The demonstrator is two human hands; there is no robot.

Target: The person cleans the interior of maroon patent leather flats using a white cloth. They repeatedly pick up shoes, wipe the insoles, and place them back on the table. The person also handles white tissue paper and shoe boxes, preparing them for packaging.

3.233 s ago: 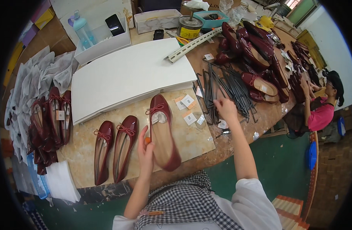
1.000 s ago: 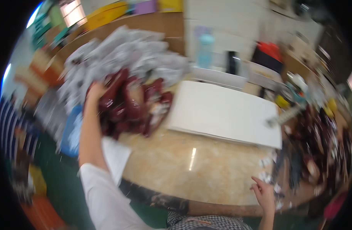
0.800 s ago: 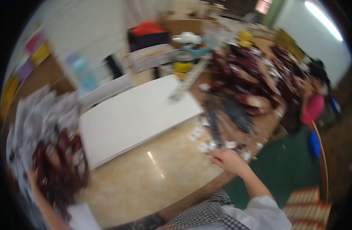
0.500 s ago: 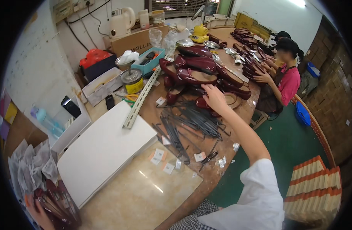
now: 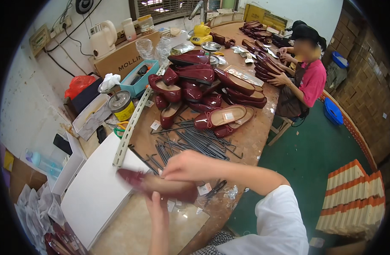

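Observation:
A burgundy patent flat shoe (image 5: 180, 191), blurred by motion, is held over the near end of the table. My left hand (image 5: 157, 209) grips it from below, the thumb against its side. Over the shoe's opening, my right hand (image 5: 187, 165) has its fingers pinched together; what is between them is hidden. Beyond the hands lie many thin dark rods (image 5: 199, 142) in a loose heap. Behind the rods rises a pile of the same burgundy shoes (image 5: 195, 74), and a bow-trimmed pair (image 5: 224, 117) lies at its near edge.
A white board (image 5: 97, 191) lies at the left, with a slotted metal strip (image 5: 133, 127) along its far corner. Tins, a teal tray (image 5: 139, 77) and a kettle (image 5: 103, 39) stand behind. Bagged shoes (image 5: 35, 208) are lower left. A co-worker (image 5: 307, 72) handles shoes at the far right.
My right hand has come back from the pile to the near table. My left hand has moved from the lower-left shoes to the middle, and a shoe is now held there.

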